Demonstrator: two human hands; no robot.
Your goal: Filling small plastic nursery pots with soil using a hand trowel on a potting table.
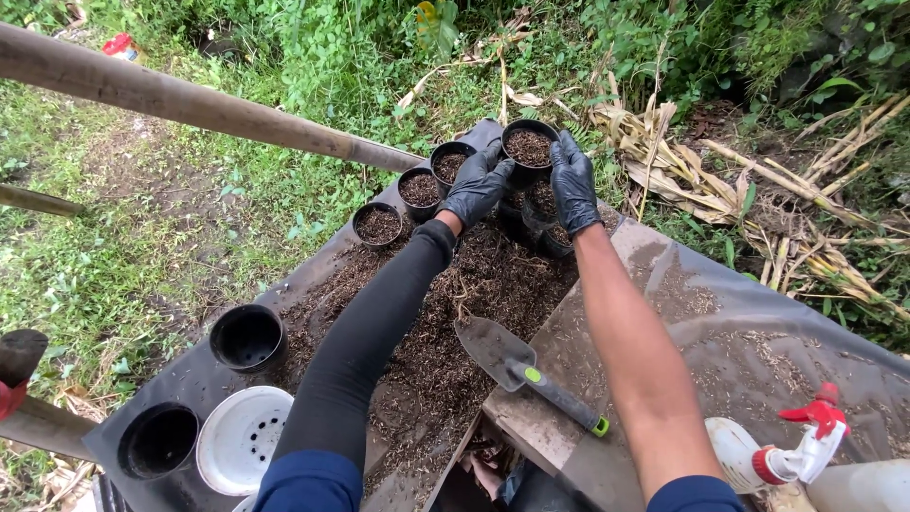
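Both gloved: left hand point(477, 186) and right hand point(573, 183) wrapped around a small round black plastic pot full of soil point(529, 150), just past the row of filled black pots point(421, 189); best kept level and set down gently; grey metal trowel point(512, 363) near, behind the row.

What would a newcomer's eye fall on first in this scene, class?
Two black-gloved hands, left hand and right hand, clasp a small black plastic pot of soil at the table's far end. A grey metal trowel with a green-tipped handle lies on loose soil nearer. A white perforated round dish sits lower left.
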